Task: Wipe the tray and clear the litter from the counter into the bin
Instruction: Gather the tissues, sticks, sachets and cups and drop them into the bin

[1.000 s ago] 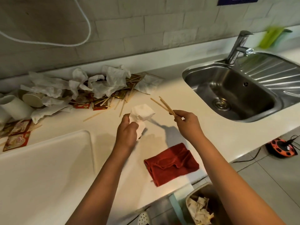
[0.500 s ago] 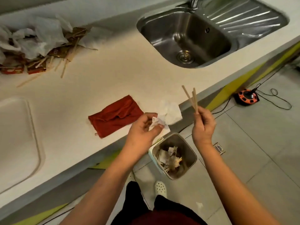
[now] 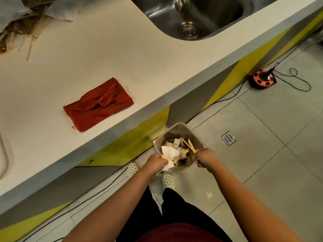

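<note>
Both my hands are down over the small bin on the floor by the counter. My left hand grips a crumpled white tissue above the bin's near rim. My right hand pinches a few wooden stir sticks that point into the bin. Paper and sticks lie inside the bin. On the white counter a red cloth lies near the front edge. A heap of tissues, wrappers and sticks sits at the far left. The tray's edge shows at the left border.
A steel sink is set in the counter at the top. An orange cable reel with black leads lies on the tiled floor to the right, a floor drain beside the bin. My white clogs stand just before the bin.
Both hands went from the counter, past its front edge, down to the bin, carrying the tissue and the sticks. The view tilted down to the floor.
</note>
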`<action>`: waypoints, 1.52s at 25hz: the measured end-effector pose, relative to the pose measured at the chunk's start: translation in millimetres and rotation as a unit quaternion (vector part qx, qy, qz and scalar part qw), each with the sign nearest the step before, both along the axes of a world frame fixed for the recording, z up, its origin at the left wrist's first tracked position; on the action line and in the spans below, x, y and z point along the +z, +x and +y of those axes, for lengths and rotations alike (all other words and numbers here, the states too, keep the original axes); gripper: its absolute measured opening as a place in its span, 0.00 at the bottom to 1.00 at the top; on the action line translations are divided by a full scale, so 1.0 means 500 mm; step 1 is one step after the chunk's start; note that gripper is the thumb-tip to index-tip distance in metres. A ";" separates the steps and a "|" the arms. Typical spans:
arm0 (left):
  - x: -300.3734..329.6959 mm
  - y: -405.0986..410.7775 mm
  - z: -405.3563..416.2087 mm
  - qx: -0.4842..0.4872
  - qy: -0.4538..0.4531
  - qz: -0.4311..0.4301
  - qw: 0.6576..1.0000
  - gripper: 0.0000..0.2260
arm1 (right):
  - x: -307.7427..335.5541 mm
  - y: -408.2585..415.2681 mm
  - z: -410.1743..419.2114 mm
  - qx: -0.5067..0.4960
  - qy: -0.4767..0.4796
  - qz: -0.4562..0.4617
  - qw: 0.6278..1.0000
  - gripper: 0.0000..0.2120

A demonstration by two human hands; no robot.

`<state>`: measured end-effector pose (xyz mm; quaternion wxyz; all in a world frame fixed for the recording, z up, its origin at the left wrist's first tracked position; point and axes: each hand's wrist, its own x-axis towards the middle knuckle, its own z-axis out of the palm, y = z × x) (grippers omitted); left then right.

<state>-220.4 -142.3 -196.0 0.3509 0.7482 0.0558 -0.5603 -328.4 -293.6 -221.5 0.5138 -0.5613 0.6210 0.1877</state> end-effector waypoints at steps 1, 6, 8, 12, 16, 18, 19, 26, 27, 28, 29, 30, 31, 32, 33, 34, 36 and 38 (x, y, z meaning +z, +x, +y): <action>-0.010 0.000 -0.007 0.003 0.011 0.009 1.000 0.16 | -0.007 0.007 -0.001 0.007 0.013 0.016 1.000 0.09; -0.021 0.023 -0.047 -0.013 0.000 0.124 0.992 0.23 | -0.020 0.057 -0.016 0.030 -0.009 -0.012 0.999 0.17; -0.017 0.034 -0.045 -0.039 0.012 0.072 0.997 0.24 | -0.015 0.061 -0.017 0.041 -0.069 -0.042 0.996 0.18; 0.011 0.052 -0.040 -0.034 -0.015 -0.008 0.999 0.16 | 0.006 0.056 -0.006 -0.013 -0.112 -0.107 0.988 0.11; 0.094 0.065 -0.063 -0.022 -0.111 -0.058 0.992 0.13 | 0.087 0.093 -0.001 -0.059 -0.240 -0.253 0.936 0.08; 0.165 0.076 -0.073 -0.015 -0.189 -0.075 0.979 0.10 | 0.149 0.129 -0.005 -0.066 -0.280 -0.350 0.891 0.08; 0.207 0.087 -0.074 -0.014 -0.225 -0.088 0.970 0.09 | 0.184 0.152 -0.006 -0.066 -0.295 -0.394 0.868 0.09; 0.453 0.290 0.025 0.138 -0.329 -0.245 0.901 0.09 | 0.397 0.367 0.027 0.043 -0.305 -0.524 0.794 0.09; 0.461 0.321 0.044 0.158 -0.319 -0.266 0.896 0.08 | 0.405 0.394 0.035 0.065 -0.301 -0.519 0.797 0.09; 0.466 0.353 0.065 0.175 -0.308 -0.286 0.891 0.08 | 0.411 0.422 0.046 0.084 -0.295 -0.514 0.801 0.09; 0.468 0.386 0.089 0.191 -0.296 -0.304 0.885 0.08 | 0.413 0.453 0.059 0.101 -0.288 -0.510 0.804 0.08; 0.467 0.417 0.112 0.206 -0.284 -0.318 0.881 0.08 | 0.412 0.484 0.073 0.117 -0.282 -0.504 0.808 0.08; 0.465 0.447 0.134 0.220 -0.271 -0.330 0.877 0.08 | 0.411 0.515 0.086 0.133 -0.281 -0.498 0.810 0.08; 0.460 0.477 0.157 0.233 -0.257 -0.341 0.874 0.07 | 0.410 0.546 0.101 0.148 -0.278 -0.491 0.812 0.08; 0.454 0.506 0.179 0.247 -0.243 -0.351 0.870 0.07 | 0.409 0.577 0.115 0.165 -0.273 -0.486 0.814 0.09; 0.447 0.536 0.202 0.259 -0.229 -0.360 0.866 0.07 | 0.407 0.610 0.129 0.182 -0.265 -0.480 0.816 0.09; 0.429 0.577 0.235 0.281 -0.204 -0.370 0.861 0.08 | 0.400 0.656 0.147 0.219 -0.261 -0.464 0.818 0.09; 0.413 0.617 0.268 0.306 -0.187 -0.371 0.856 0.08 | 0.393 0.701 0.166 0.252 -0.259 -0.451 0.816 0.08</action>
